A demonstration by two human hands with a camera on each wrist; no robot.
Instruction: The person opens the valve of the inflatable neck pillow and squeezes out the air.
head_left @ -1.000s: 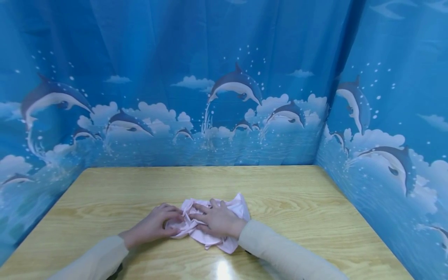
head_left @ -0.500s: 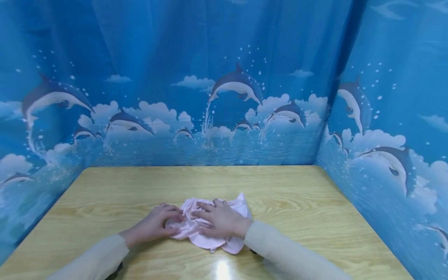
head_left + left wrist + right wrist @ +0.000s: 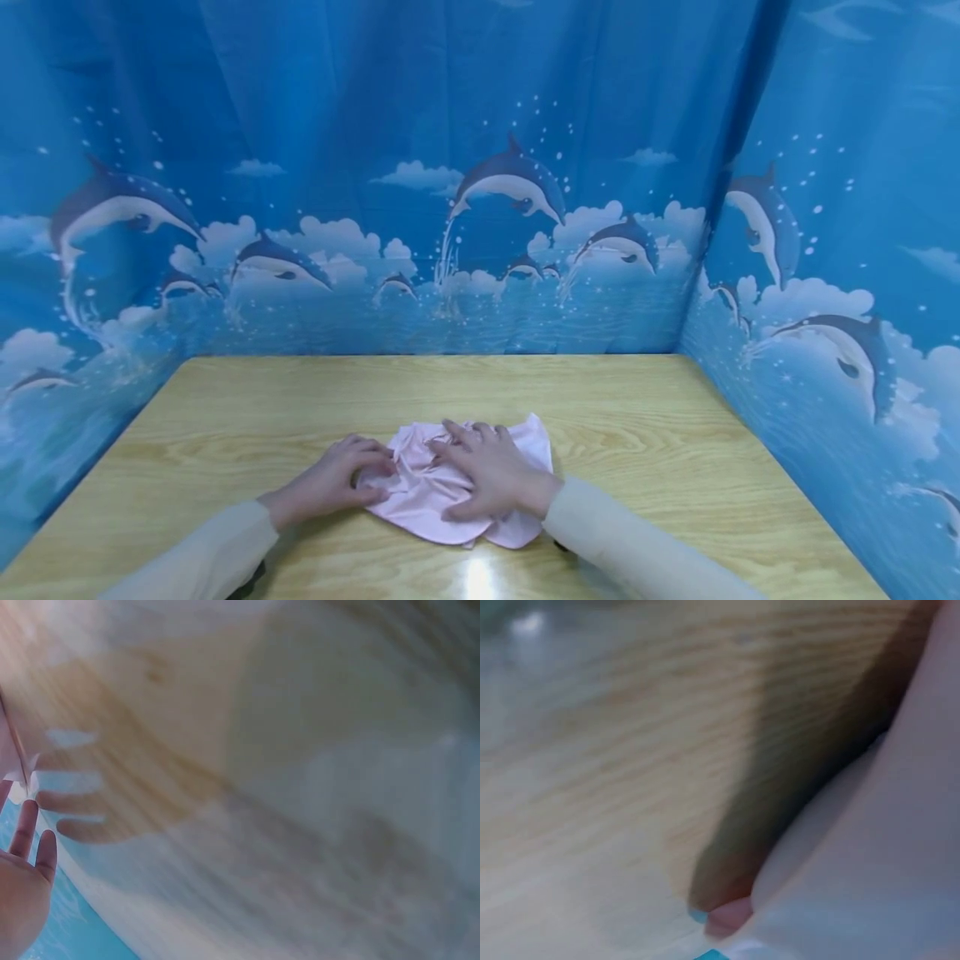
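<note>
A light pink piece of cloth (image 3: 427, 518) lies crumpled on the wooden table (image 3: 262, 400), its lower edge curved and wavy. At the cloth's left end is my left hand (image 3: 337, 482), fingers and thumb arched apart over its edge, with pink fabric showing in the gap. My right hand (image 3: 491, 477) lies on the cloth's right half with its fingers spread. Fabric under the right palm is hidden. In the left wrist view the left hand (image 3: 26, 889) shows loosely extended fingers at the frame's edge. Pale fabric (image 3: 885, 855) fills much of the right wrist view.
Blue curtains (image 3: 360, 167) printed with dolphins and clouds stand behind the table and along its right side. Light glares off the tabletop near the front. Both forearms, in beige sleeves (image 3: 637, 542), reach in from the front.
My right hand has slid to the right across the cloth. The cloth has spread wider, with fewer wrinkles and its right side farther right. My left hand has stayed in place.
</note>
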